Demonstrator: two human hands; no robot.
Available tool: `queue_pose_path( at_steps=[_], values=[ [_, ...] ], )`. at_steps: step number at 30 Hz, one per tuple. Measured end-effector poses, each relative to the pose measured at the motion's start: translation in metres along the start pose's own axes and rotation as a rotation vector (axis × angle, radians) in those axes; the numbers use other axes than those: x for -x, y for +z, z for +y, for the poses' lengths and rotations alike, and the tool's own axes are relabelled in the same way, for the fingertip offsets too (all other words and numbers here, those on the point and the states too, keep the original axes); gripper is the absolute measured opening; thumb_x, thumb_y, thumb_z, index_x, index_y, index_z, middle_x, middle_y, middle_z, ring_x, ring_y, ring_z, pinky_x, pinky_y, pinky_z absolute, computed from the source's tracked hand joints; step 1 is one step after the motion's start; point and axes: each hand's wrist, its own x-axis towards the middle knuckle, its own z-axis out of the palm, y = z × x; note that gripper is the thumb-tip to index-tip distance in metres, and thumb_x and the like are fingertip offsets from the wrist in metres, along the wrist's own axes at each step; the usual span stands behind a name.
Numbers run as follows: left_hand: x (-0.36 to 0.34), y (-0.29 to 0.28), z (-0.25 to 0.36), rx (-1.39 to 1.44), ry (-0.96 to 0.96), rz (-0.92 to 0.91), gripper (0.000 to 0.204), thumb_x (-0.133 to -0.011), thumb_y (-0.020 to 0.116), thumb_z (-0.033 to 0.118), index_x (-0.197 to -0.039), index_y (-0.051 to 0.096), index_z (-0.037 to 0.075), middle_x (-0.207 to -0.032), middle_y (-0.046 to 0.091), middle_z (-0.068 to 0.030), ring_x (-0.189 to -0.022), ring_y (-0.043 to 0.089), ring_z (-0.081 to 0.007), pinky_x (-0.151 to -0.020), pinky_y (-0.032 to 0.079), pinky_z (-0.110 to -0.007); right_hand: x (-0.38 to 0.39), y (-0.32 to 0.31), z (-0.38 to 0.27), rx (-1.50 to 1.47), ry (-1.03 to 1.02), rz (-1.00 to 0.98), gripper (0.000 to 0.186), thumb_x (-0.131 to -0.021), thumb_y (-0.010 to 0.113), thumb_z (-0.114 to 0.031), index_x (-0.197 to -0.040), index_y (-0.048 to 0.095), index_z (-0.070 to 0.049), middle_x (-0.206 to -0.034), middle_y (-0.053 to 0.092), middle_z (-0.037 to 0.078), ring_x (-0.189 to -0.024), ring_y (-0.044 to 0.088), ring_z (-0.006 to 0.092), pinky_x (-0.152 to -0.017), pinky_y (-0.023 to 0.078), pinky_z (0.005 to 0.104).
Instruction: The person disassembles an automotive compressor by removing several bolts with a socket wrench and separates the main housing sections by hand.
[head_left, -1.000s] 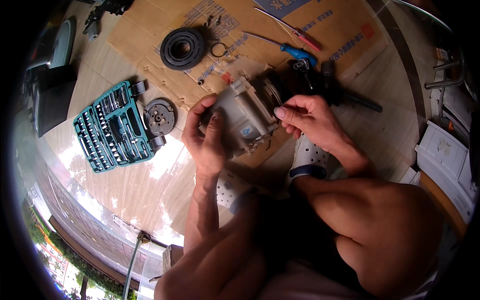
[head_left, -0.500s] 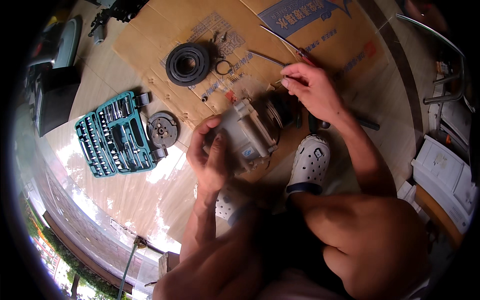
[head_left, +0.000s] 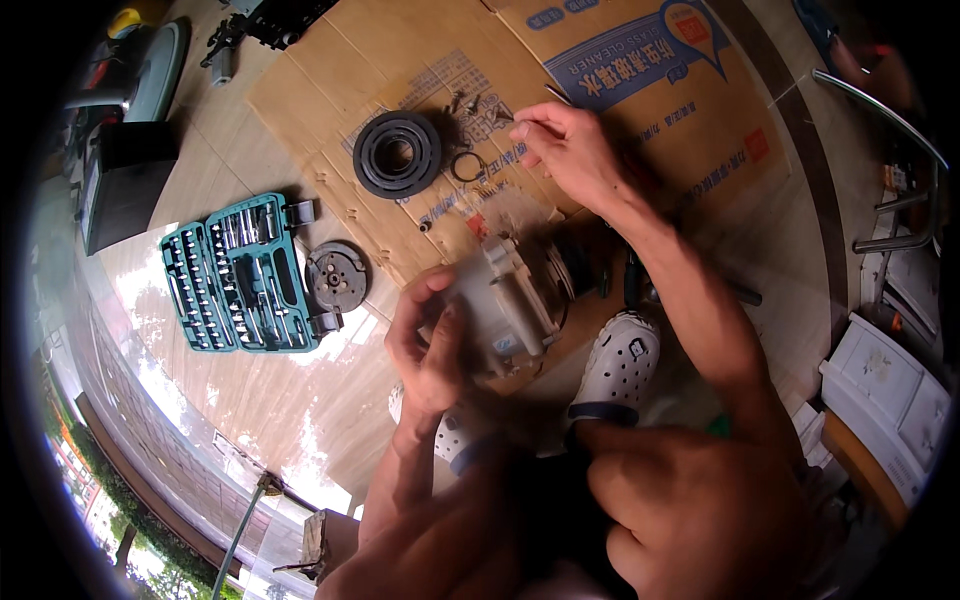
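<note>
Our left hand (head_left: pixel 428 350) grips the rear end of a grey cast-metal cylindrical housing (head_left: pixel 505 300), thumb along its near side and fingers curled over the far side. The housing lies on its side just ahead of our feet, over the near part of a flattened brown cardboard sheet (head_left: pixel 310 120), though we cannot tell how much of its weight the hand bears. A small blue-and-white label (head_left: pixel 507 343) shows on its lower side, and its dark, stepped round front end (head_left: pixel 570 265) faces right.

Our right hand (head_left: pixel 575 150) hangs above the cardboard, well apart from the housing, with thumb and fingertips drawn together; we cannot tell whether they pinch something small. Just beyond it, a thin metal rod (head_left: pixel 557 94) shows, partly hidden by the hand.

To the left of that hand, a thick black grooved ring (head_left: pixel 374 157) lies flat on the cardboard, a thin dark metal hoop (head_left: pixel 453 168) near its right side and a few small metal pieces (head_left: pixel 458 103) above the hoop.

Further left, on the pale wood-patterned floor (head_left: pixel 270 400), we have an open teal plastic tool case (head_left: pixel 285 258) filled with silver sockets and bits, and just beside it a round grey metal plate (head_left: pixel 340 280). Our white perforated clogs (head_left: pixel 622 365) are near the housing.
</note>
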Motion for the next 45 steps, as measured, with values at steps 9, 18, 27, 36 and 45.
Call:
queue_pose_path(
  at_steps=[9, 18, 27, 36, 45],
  values=[
    [0.000, 0.002, -0.003, 0.078, 0.006, 0.017, 0.030, -0.094, 0.061, 0.003, -0.123, 0.063, -0.003, -0.114, 0.065, -0.0048, -0.094, 0.058, -0.0086, -0.084, 0.045, -0.022, 0.102, -0.064, 0.033, 0.627, -0.233, 0.335, 0.018, -0.094, 0.068, -0.011, -0.110, 0.068, -0.004, -0.099, 0.070, 0.015, -0.086, 0.065, 0.0365, -0.079, 0.054, 0.0432],
    [-0.003, 0.003, -0.012, 0.118, 0.058, 0.036, 0.031, -0.094, 0.059, 0.000, -0.125, 0.061, -0.005, -0.114, 0.064, -0.0053, -0.094, 0.057, -0.0091, -0.086, 0.044, -0.022, 0.139, -0.065, 0.038, 1.058, -0.302, 0.324, 0.039, -0.083, 0.078, -0.021, -0.119, 0.065, -0.011, -0.115, 0.062, 0.006, -0.111, 0.056, 0.0285, -0.094, 0.042, 0.0446],
    [-0.002, 0.004, -0.012, 0.029, 0.103, 0.025, 0.049, -0.093, 0.062, 0.027, -0.129, 0.058, -0.006, -0.122, 0.063, -0.0105, -0.101, 0.059, -0.0135, -0.094, 0.045, -0.026, 0.107, -0.046, 0.030, 1.121, -0.378, 0.118, 0.035, -0.085, 0.075, -0.011, -0.119, 0.068, -0.007, -0.120, 0.060, 0.007, -0.116, 0.055, 0.0274, -0.101, 0.041, 0.0419],
    [-0.002, 0.000, -0.014, -0.003, 0.127, -0.009, 0.069, -0.088, 0.064, 0.047, -0.129, 0.056, -0.008, -0.127, 0.062, -0.0127, -0.107, 0.058, -0.0152, -0.097, 0.044, -0.029, 0.115, -0.034, -0.021, 0.442, -0.387, -0.157, 0.025, -0.097, 0.069, -0.023, -0.111, 0.071, -0.002, -0.104, 0.070, 0.012, -0.097, 0.067, 0.0294, -0.085, 0.053, 0.0378],
    [0.000, 0.001, -0.005, 0.052, 0.064, 0.037, 0.052, -0.090, 0.064, 0.028, -0.128, 0.059, -0.007, -0.120, 0.064, -0.0099, -0.098, 0.059, -0.0123, -0.091, 0.044, -0.024, 0.077, -0.039, -0.008, 0.613, -0.431, 0.086, 0.026, -0.096, 0.068, -0.023, -0.114, 0.069, -0.005, -0.109, 0.069, 0.013, -0.104, 0.065, 0.0358, -0.090, 0.052, 0.0422]
  ],
)
